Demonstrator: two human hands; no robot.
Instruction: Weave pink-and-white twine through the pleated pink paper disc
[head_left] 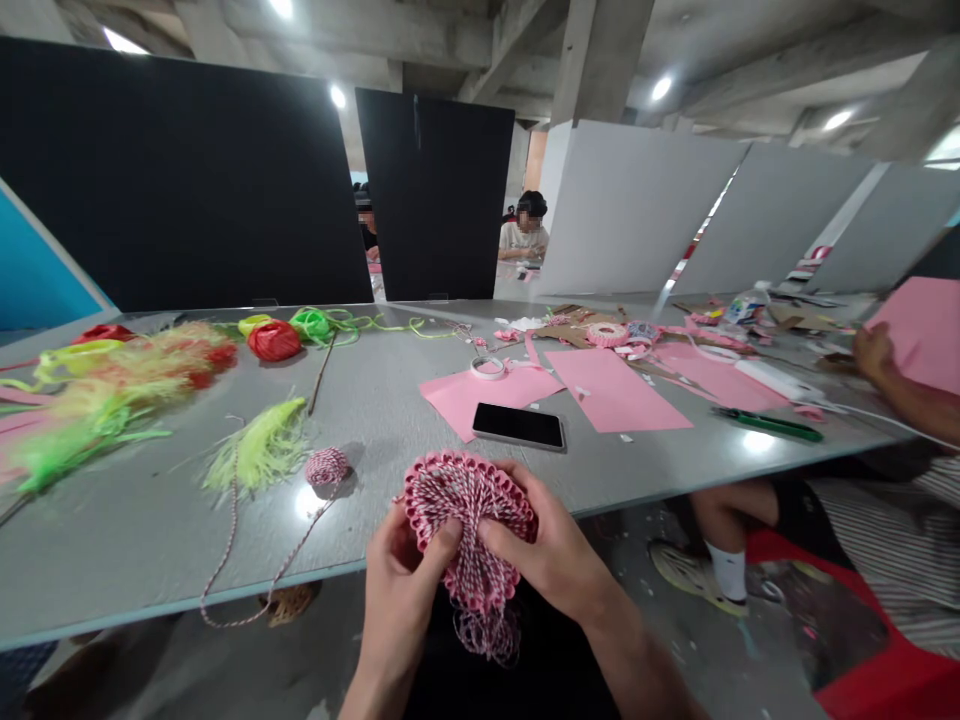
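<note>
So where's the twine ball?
Head view: the twine ball sits on the grey table, ahead and left of the left hand, beside a yellow-green feather tassel.

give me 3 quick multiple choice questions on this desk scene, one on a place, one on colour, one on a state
1. Where does the smartphone lie?
A) on the floor
B) on the grey table
C) on a shelf

2. What colours is the twine of the round woven piece?
A) green and yellow
B) black and blue
C) pink and white

3. What state is the twine ball in?
A) on the table, a strand trailing over its edge
B) hanging from a hook
C) sealed in a bag

1 B: the phone rests on the tabletop against pink paper.
2 C: the left hand and right hand hold it, its strands showing pink and white.
3 A: a strand runs from the ball past the table edge.
</note>
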